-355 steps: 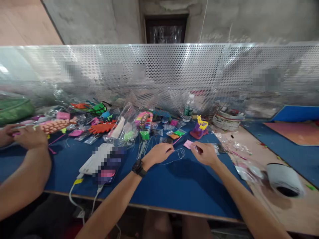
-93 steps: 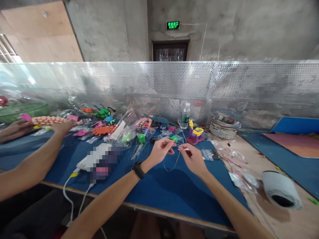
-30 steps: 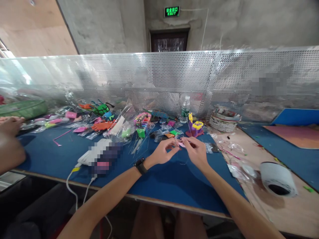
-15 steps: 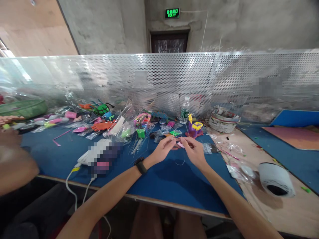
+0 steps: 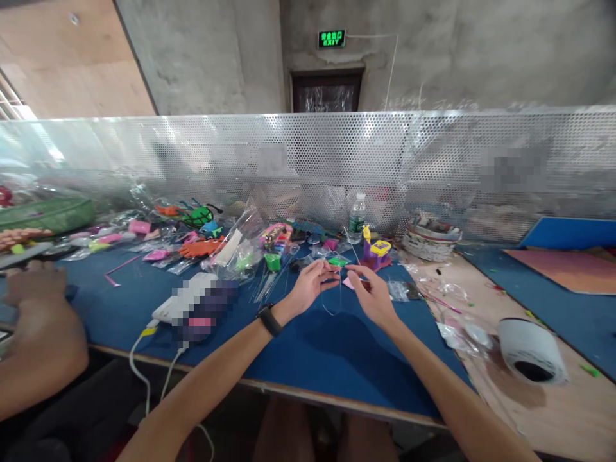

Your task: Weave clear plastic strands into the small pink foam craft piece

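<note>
Thin wire [image 5: 332, 314]: located at the fingertips, above the blue mat [image 5: 298, 359]. The slack hangs as a U-shaped loop, bend downward; a straight length slants up and leftward, its tip appearing beside the water bottle [image 5: 357, 222]. Left hand [image 5: 312, 285]: fingertips pinched on the wire. Right hand [image 5: 373, 296]: index finger extended toward the left fingertips, beside a pink piece [image 5: 348, 283]; whether it grips cannot be told
</note>
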{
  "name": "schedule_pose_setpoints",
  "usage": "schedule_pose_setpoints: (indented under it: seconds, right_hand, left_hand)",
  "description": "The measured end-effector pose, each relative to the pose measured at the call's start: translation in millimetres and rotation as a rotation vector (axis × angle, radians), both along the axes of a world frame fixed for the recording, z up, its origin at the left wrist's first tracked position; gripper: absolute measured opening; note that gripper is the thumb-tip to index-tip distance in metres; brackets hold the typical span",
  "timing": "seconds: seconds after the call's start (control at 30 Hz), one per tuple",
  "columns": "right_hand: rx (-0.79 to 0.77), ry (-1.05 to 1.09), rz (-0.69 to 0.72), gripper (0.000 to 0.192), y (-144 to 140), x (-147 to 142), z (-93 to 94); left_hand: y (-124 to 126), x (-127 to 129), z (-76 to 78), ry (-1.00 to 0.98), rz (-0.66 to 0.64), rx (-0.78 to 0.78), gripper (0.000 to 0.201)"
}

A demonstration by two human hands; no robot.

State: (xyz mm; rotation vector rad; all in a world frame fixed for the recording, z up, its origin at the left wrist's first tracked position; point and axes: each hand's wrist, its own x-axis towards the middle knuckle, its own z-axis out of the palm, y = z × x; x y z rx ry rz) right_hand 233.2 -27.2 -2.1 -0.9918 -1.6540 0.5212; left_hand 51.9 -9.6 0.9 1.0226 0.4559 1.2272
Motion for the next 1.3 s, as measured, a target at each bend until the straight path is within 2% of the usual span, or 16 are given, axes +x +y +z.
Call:
schedule_pose_setpoints:
  seconds: [0.3,0.53,0.83,1.07,1.13,1.23,1.3]
  right_hand:
    - [0.078,-0.068,-0.059,0.034,3,0,-5.8]
    - [0.013,-0.047,-0.04,0.033,2,1,-6.5]
    - [-0.035,-0.012,-0.033,0.038,2,-1,-6.9]
    - [-0.083,-0.02,0.006,0.039,3,-3,-6.7]
    - [-0.11,-0.021,0.01,0.04,3,-3,-6.6]
    - [-0.147,0.003,0.007,0.04,2,-4,-5.2]
    - [-0.17,0.02,0.022,0.042,-1,-6,-3.2]
  left_hand:
    - [-1,-1,-4.3,0.071,-0.068,0.031,0.029]
    - [-4,-1,-3.8,0.079,-0.19,0.03,0.029]
    - [-6,1,-6.7,0.141,-0.165,0.092,0.029]
    - [0,2,-12.4,0.27,-0.03,0.232,0.031]
    - [3,3,-13.2,0.339,0.102,0.308,0.035]
    - [3,2,-11.0,0.469,0.394,0.432,0.036]
    - [2,0,-8.2,0.54,0.531,0.488,0.034]
